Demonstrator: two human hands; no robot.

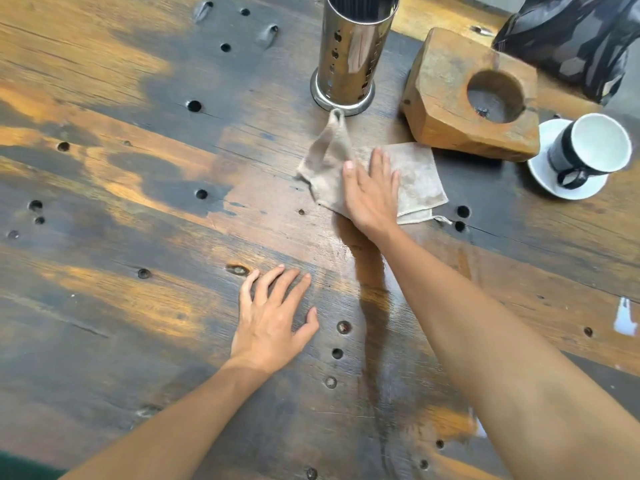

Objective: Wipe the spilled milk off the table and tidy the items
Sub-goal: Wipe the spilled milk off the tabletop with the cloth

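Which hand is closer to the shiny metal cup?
Right. The right hand presses the cloth just below the metal cup; the left hand rests much farther down the table.

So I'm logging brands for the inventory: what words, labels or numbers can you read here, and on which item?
None can be read.
Black bag: glossy, no legible print.
Metal holder: only punched holes.
Cup: black band, no text.
Cloth and wooden block: unmarked.

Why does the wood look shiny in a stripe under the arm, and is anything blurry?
Head view: the stripe is glare on a wet streak trailing from the cloth under the right hand; the black bag and cup at the edge are smeared; the metal holder leans from wide-angle distortion.
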